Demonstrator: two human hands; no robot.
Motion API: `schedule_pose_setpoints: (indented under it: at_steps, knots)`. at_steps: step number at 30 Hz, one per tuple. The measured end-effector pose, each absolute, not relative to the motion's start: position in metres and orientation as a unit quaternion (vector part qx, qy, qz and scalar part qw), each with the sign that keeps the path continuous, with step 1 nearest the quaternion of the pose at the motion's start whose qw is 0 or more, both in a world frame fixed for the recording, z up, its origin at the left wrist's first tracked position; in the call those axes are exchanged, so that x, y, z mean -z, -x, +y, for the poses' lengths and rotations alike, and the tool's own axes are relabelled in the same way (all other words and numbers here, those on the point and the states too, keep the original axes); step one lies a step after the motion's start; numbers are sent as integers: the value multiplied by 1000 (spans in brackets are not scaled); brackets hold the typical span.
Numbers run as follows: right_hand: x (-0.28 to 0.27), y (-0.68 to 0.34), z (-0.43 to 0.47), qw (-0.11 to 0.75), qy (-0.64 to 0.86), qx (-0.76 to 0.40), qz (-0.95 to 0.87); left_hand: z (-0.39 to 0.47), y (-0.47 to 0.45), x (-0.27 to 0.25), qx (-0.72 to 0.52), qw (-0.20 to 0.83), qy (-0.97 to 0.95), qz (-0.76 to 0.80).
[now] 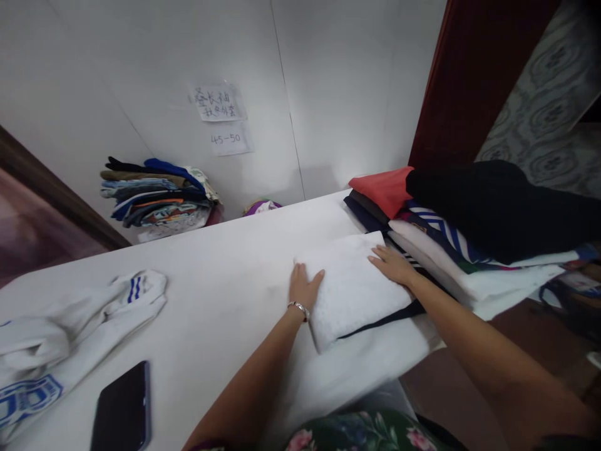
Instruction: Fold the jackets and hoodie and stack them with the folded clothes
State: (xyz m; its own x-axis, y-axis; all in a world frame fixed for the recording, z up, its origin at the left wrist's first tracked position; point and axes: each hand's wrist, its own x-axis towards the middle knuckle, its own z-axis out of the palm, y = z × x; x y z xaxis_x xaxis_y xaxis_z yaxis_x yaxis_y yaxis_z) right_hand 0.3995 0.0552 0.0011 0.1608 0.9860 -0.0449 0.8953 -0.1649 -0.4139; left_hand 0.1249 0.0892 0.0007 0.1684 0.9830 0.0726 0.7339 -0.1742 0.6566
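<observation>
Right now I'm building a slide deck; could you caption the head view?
Left hand and right hand rest on a folded white cloth at a white table, beside piled clothes.

1 silver bracelet (299, 307), green floral garment (359, 432)

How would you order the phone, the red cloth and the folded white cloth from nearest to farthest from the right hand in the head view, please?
1. Folded white cloth: touching the right hand.
2. Red cloth: just beyond that hand.
3. Phone: far to the left, at the bottom of the view.
</observation>
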Motion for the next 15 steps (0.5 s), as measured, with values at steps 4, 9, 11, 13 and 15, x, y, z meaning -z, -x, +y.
schedule_pose_setpoints:
  at_steps: [4,9,11,13,15]
  knots:
    - [-2,-421,33,150,791,-171,-569,83,-107,2,-336,404,-588,616]
    - [-6,-416,12,143,807,-129,-558,76,-105,1,-353,532,-508,578]
    - [-11,-409,13,144,817,-121,-545,75,-110,0,-366,549,-498,563]
    - [-15,-401,17,163,818,-132,-535,77,-112,-5,-382,559,-482,556]
    - [-17,-390,22,188,812,-147,-532,84,-104,-18,-396,564,-471,551]
